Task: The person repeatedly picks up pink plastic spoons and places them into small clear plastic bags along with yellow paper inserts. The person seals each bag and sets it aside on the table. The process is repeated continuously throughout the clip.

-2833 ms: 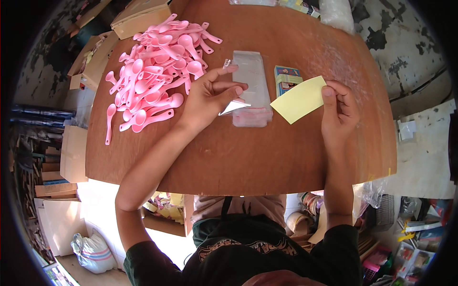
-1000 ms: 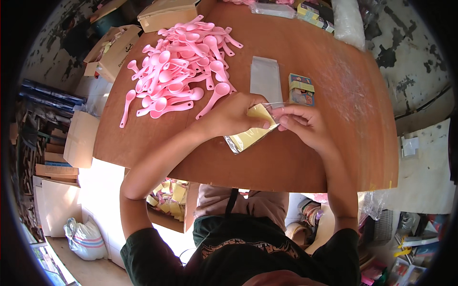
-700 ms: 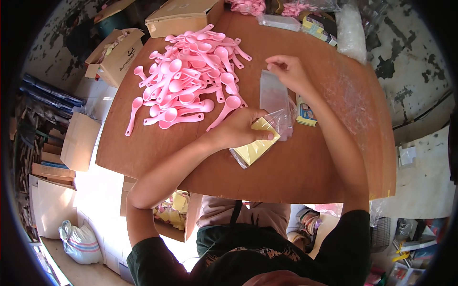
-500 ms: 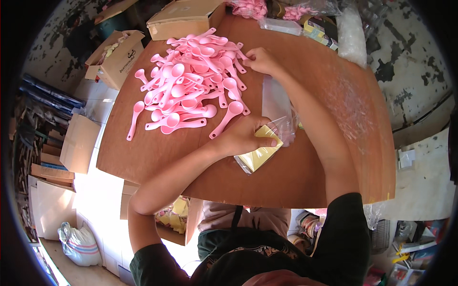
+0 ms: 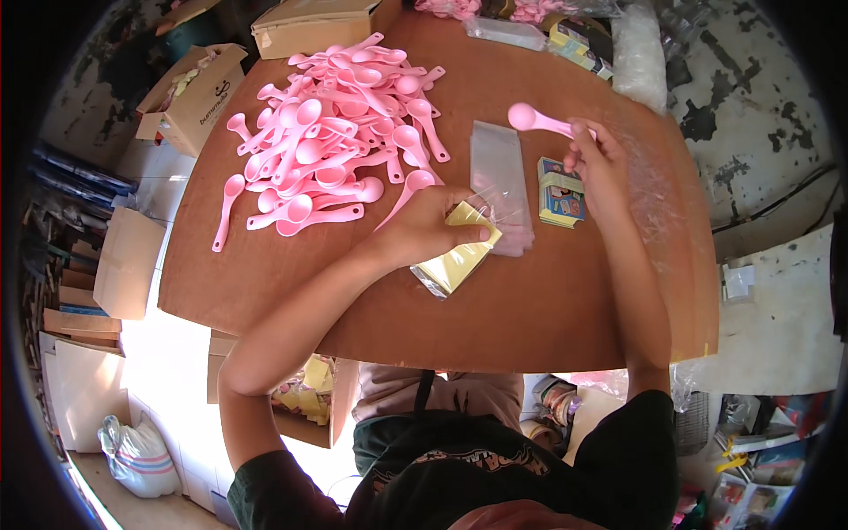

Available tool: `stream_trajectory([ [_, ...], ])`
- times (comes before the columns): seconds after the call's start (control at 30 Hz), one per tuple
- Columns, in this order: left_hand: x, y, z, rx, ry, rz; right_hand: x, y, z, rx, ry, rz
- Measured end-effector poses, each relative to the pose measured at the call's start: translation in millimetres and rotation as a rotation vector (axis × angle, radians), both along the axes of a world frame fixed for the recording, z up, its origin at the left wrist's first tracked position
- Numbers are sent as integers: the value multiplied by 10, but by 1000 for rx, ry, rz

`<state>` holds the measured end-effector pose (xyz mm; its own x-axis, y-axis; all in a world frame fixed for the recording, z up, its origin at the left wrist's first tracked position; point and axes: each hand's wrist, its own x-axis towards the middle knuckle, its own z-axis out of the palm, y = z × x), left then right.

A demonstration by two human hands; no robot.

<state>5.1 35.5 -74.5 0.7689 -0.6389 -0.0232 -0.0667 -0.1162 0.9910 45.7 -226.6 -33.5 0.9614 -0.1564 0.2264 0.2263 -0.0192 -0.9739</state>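
Note:
My left hand (image 5: 433, 228) is closed round a clear plastic bag with a yellow card (image 5: 455, 263) inside, the thumb lying across its front. Up to the right, my right hand (image 5: 598, 163) pinches a pink spoon (image 5: 541, 121) by its handle, with the round bowl pointing left. A large heap of pink spoons (image 5: 340, 132) covers the left part of the table. Between my hands lies a stack of clear plastic bags (image 5: 500, 177). Beside the right hand is a small stack of printed cards (image 5: 560, 196) with a yellow band.
The brown table (image 5: 424, 336) has a rounded outline. At its far edge stand a cardboard box (image 5: 318, 28), a clear roll of plastic (image 5: 638, 57) and more card stacks (image 5: 579, 49). An open box of yellow pieces (image 5: 309, 397) sits below the near edge.
My right hand has come back from the heap's right edge with a pink spoon, moving right and nearer. The card stack, mostly hidden before, now shows. My left hand keeps its hold on the bag.

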Motion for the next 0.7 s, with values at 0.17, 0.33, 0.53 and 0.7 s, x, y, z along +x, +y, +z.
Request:
stream_trajectory([
  [0.17, -60, 31, 128, 57, -16, 30, -482, -280, -167, 384, 54, 150],
  [0.33, -54, 1, 123, 71, 46, -8, -476, -160, -200, 481, 90, 252],
  [0.53, -42, -35, -51, 4, -134, -70, -509, -121, -230, 242, 165, 283],
  [0.7, -50, -56, -93, 19, -106, -52, -545, -132, -269, 310, 259, 336],
])
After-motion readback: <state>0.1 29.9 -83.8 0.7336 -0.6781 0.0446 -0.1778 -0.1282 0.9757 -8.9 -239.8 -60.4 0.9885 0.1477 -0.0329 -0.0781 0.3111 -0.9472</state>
